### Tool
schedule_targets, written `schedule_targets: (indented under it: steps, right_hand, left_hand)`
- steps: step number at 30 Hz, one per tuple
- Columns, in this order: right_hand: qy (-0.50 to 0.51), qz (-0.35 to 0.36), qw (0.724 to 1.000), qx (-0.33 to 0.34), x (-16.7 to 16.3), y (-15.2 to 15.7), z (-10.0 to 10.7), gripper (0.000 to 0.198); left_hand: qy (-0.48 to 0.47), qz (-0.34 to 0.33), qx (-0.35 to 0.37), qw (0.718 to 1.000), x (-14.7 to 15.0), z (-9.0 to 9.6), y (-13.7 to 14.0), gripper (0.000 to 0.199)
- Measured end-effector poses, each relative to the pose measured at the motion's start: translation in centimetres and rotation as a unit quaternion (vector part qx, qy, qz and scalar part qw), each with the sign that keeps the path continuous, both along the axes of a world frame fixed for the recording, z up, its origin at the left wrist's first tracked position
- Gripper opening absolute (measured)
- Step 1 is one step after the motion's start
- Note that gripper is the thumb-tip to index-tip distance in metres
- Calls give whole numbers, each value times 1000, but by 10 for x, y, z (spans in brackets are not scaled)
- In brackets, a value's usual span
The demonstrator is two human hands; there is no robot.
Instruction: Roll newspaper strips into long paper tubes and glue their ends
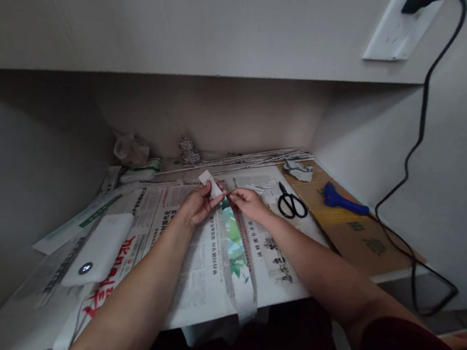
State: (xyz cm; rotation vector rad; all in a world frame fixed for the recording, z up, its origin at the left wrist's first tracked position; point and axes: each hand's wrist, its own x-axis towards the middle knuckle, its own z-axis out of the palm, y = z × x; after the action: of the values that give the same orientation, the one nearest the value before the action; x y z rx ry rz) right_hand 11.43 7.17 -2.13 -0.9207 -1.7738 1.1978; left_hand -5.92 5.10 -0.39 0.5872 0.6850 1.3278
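Observation:
My left hand (199, 202) is closed on a small white folded piece of paper (211, 184), gripped between thumb and fingers over the newspaper. Close beside it, my right hand (249, 203) pinches at the upper end of a long paper strip (235, 236) printed with green leaves. The strip runs toward me and hangs over the table's front edge. Whether the white piece and the strip are joined is hidden by my fingers. Black-handled scissors (291, 203) lie just right of my right hand.
Newspaper (194, 265) covers the tabletop. A blue glue gun (345, 200) rests on cardboard (360, 241) at right, its black cord (423, 106) near the wall outlet. A white power bank (100, 247) lies at left. Thin paper sticks (255, 159) and a plastic bag (131, 149) are at the back.

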Motion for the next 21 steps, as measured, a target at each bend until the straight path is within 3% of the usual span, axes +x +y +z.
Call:
schedule_targets:
  steps: [6, 11, 16, 21]
  right_hand:
    - [-24, -9, 999, 23, 2, -2, 1, 26]
    - [-16, -19, 1000, -3, 2, -1, 1, 38]
    - [-77, -58, 994, 43, 7, 2, -1, 43]
    - [-242, -194, 944, 115, 29, 21, 6, 44]
  left_hand:
    - [31, -20, -16, 999, 0, -6, 1, 22]
    - [30, -46, -23, 998, 5, -1, -4, 20]
    - [25, -47, -7, 999, 12, 1, -6, 18]
    - [62, -39, -23, 997, 18, 1, -7, 21]
